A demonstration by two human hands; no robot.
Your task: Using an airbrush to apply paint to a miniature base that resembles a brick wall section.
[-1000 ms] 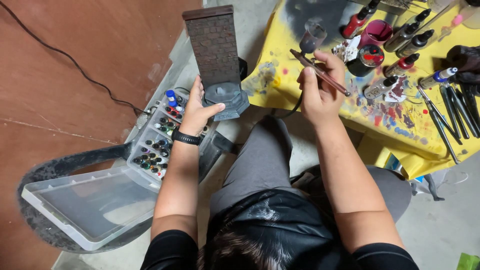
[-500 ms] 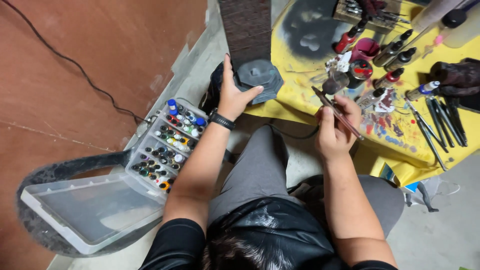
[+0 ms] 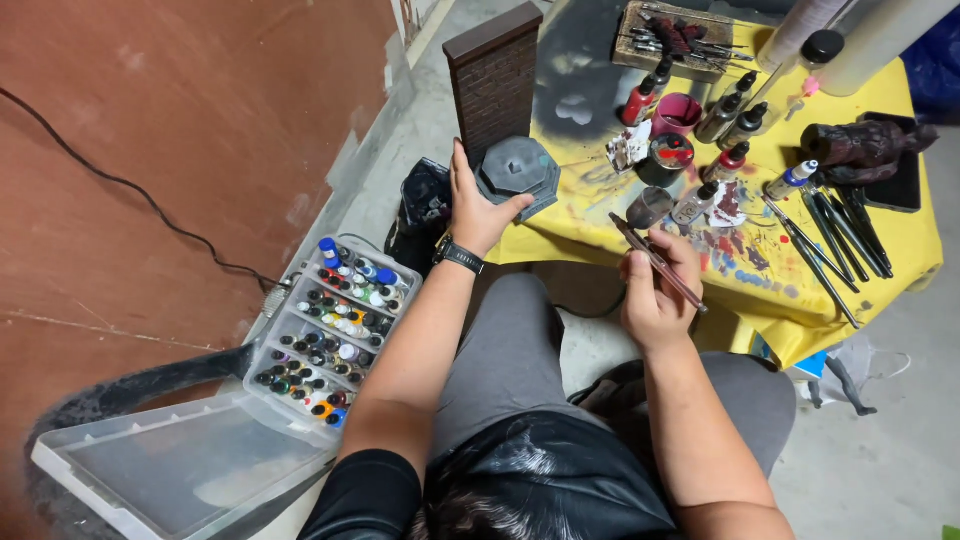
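The yellow table cover (image 3: 900,240) fills the upper right, its near edge running from just under your left hand down to the right, where it drops toward the grey floor (image 3: 880,470). Most of it is crowded; the barest stretch is the dark sprayed patch at its far left. To your left, the brown floor (image 3: 150,120) lies open, crossed by a thin black cable (image 3: 130,190). By your left knee sits a clear plastic case (image 3: 170,470) with its lid folded open, the tray of small paint bottles (image 3: 335,330) beside your left forearm.

At the table's left corner stands the brick wall model (image 3: 497,85), upright on its grey angular base (image 3: 518,168), its long axis running up and away from you. Your left hand (image 3: 478,205) is closed on that base, thumb on the near edge and fingers along the left side.

Your right hand (image 3: 655,290) is clamped around a thin brush (image 3: 655,262), just off the table's near edge. The brush lies slanted, its long axis running from upper left to lower right, the tip pointing toward the model. Paint bottles and pots (image 3: 700,130) stand beyond it, well clear of the model.
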